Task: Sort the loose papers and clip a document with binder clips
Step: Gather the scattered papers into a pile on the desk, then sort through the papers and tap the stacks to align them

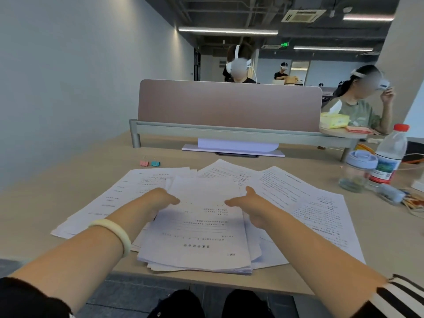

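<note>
A thick stack of printed papers (197,237) lies at the table's near edge, its text upside down to me. My left hand (158,200) grips the stack's left side, thumb on top. My right hand (249,203) grips its right side, thumb raised. Loose sheets fan out beneath: one to the left (119,198), one behind (229,172), one to the right (305,203). A pink binder clip (144,163) and a teal binder clip (155,163) stand side by side on the table behind the left sheet.
A desk divider (229,104) crosses the far edge, a white stand (236,148) below it. At right stand a clear cup with a blue lid (358,173), a red-capped water bottle (390,157), a tissue box (333,120) and cables (413,203). People sit beyond.
</note>
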